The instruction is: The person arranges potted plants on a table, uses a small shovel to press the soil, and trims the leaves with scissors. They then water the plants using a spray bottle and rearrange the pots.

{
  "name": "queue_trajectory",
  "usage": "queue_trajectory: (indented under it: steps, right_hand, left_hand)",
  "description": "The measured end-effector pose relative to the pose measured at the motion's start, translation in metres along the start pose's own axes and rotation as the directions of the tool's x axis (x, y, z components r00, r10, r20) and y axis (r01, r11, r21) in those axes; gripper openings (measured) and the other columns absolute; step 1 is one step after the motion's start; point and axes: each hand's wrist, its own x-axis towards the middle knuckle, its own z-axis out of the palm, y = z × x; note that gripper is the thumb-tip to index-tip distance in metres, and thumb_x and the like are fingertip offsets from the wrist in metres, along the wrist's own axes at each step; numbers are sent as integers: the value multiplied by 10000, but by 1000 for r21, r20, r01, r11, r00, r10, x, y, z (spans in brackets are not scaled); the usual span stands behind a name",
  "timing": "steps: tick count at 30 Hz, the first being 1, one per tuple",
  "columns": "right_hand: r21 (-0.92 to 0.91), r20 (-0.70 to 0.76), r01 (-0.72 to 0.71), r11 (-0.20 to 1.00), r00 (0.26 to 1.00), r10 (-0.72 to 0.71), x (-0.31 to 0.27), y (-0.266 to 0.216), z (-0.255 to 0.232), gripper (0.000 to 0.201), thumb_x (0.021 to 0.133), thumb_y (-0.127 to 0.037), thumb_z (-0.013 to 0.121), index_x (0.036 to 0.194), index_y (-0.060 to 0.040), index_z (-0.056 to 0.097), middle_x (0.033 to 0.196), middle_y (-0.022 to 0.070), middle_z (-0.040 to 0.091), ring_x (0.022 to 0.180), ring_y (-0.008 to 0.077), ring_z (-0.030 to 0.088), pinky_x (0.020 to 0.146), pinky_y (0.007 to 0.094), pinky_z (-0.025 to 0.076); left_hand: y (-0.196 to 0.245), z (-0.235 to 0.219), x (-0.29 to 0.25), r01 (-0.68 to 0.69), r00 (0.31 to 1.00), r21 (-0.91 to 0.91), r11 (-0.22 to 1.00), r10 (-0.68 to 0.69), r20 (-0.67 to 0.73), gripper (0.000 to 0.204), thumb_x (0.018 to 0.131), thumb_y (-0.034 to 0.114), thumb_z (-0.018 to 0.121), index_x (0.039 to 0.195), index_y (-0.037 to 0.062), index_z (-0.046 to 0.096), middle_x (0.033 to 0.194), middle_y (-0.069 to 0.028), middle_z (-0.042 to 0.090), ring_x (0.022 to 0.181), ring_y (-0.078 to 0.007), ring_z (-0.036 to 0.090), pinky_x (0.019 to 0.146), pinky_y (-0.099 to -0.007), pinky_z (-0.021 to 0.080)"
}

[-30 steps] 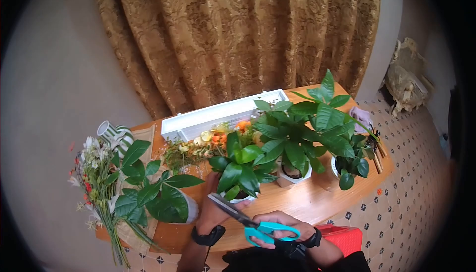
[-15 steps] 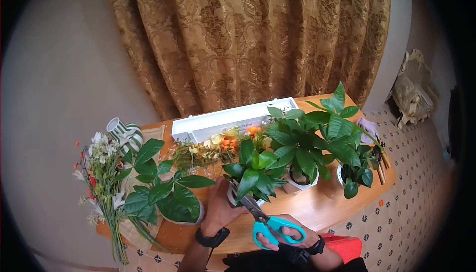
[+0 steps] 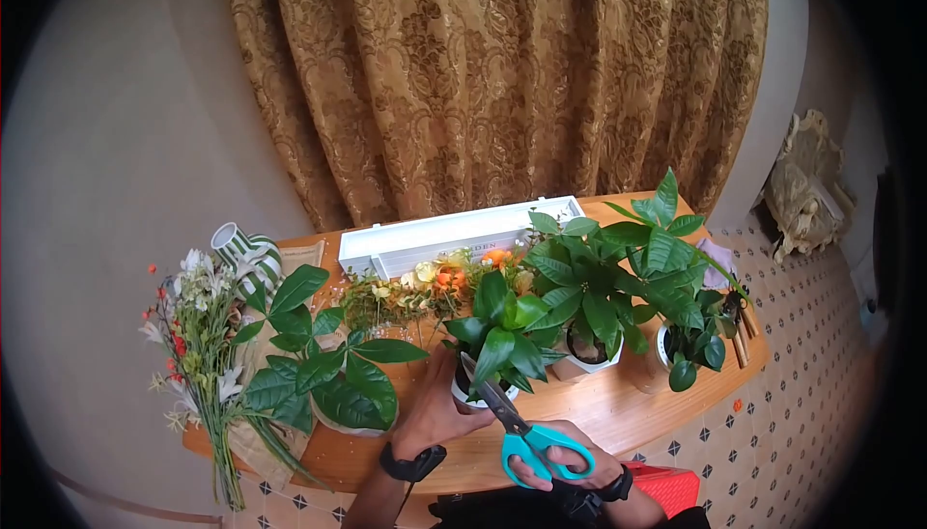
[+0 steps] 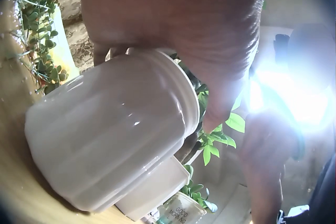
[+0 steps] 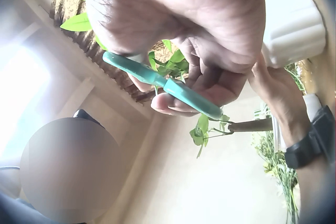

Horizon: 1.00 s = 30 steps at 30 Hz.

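Note:
In the head view the left hand (image 3: pixel 439 416) grips the white pot (image 3: pixel 486 398) of a small leafy plant (image 3: pixel 502 339) at its left and near side. The left wrist view shows that hand (image 4: pixel 173 19) against the rim of a smooth white pot (image 4: pixel 113 129). The right hand (image 3: pixel 582 459) holds scissors with turquoise handles (image 3: pixel 521 452), fingers through the loops. Their dark blades reach in at the pot's rim beneath the leaves, where the tips are hidden. In the right wrist view, fingers of the right hand (image 5: pixel 184 40) curl around the turquoise handles (image 5: pixel 157 79).
Right of the small plant stand more potted plants (image 3: pixel 589 348) and a lilac cloth (image 3: pixel 716 261). Behind lie orange and yellow flowers (image 3: pixel 449 279) and a white planter box (image 3: pixel 454 236). To the left are another plant (image 3: pixel 357 399), a flower bunch (image 3: pixel 200 336) and a striped vase (image 3: pixel 249 257).
The scissors have moved right and their blades have gone from over the left hand to the pot's rim. The left hand now shows more clearly against the pot. The head view has shifted.

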Motion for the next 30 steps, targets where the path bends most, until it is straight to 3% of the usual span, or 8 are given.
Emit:
queue_trajectory:
  steps: [5, 8, 10, 12, 20, 26, 28, 30]
  right_hand:
    - [-47, -21, -20, 999, 1000, 19, 0, -1, 2, 698, 886, -536, 738, 1163, 74, 541, 943, 117, 611, 668, 155, 561, 628, 284, 442]
    - [-69, -14, -20, 997, 1000, 19, 2, -5, 5, 713, 876, -548, 738, 1172, 69, 537, 950, 118, 605, 680, 156, 562, 640, 285, 444]
    - [-79, -10, -20, 997, 1000, 20, 3, -9, 10, 720, 872, -554, 737, 1176, 67, 534, 949, 116, 601, 689, 157, 562, 647, 283, 443]
    - [-74, 37, 19, 997, 999, -16, 5, -10, 14, 668, 906, -573, 702, 1175, 21, 558, 948, 43, 596, 729, 112, 536, 687, 252, 413]
    - [-108, 33, 38, 993, 999, -35, 22, -11, 18, 757, 897, -637, 673, 1197, 44, 537, 947, 71, 595, 745, 139, 555, 711, 274, 432]
    - [-81, -74, -5, 997, 997, -1, 26, -14, 24, 689, 924, -578, 677, 1137, 64, 549, 905, 90, 599, 697, 149, 559, 679, 284, 435]
    - [-81, -79, -21, 997, 997, 14, 25, -11, 20, 671, 930, -556, 683, 1146, 64, 548, 902, 91, 601, 689, 146, 557, 674, 277, 433]
    - [-30, 91, 38, 999, 995, -36, 23, -3, 7, 554, 1017, -429, 627, 1314, 24, 509, 936, 38, 596, 702, 85, 528, 718, 241, 435]
  left_hand:
    - [0, -6, 2, 92, 987, 11, 996, -93, 135, 897, 634, 379, 932, 1301, -47, 510, 1210, -221, 539, 1177, -428, 537, 983, -482, 480]
    - [-4, 1, 7, 56, 995, -69, 996, -49, 91, 895, 627, 388, 939, 1302, -39, 532, 1220, -225, 541, 1204, -410, 531, 1023, -463, 477]
    - [12, -4, 14, -67, 998, 73, 995, 66, 10, 875, 598, 417, 957, 1256, -22, 583, 1207, -216, 539, 1190, -396, 532, 1029, -453, 483]
    - [10, 0, 11, -81, 996, 125, 989, 85, -30, 868, 586, 434, 962, 1237, -14, 602, 1234, -218, 527, 1199, -398, 524, 1036, -452, 481]
    - [25, -4, 11, -149, 975, 281, 948, 189, -118, 854, 576, 455, 962, 1224, 7, 631, 1321, -231, 475, 1245, -403, 485, 1047, -485, 469]
    - [32, -10, 10, -168, 966, 217, 961, 204, -156, 854, 628, 333, 945, 1320, -4, 574, 1398, -241, 445, 1298, -404, 469, 1065, -500, 446]
    - [17, -6, 4, -107, 981, 54, 993, 114, -158, 883, 632, 306, 952, 1345, -24, 547, 1394, -249, 481, 1293, -423, 478, 1076, -491, 433]
    - [9, -3, 1, -48, 993, -37, 998, 44, -105, 882, 636, 309, 953, 1339, -32, 543, 1378, -255, 500, 1268, -428, 498, 1071, -483, 437]
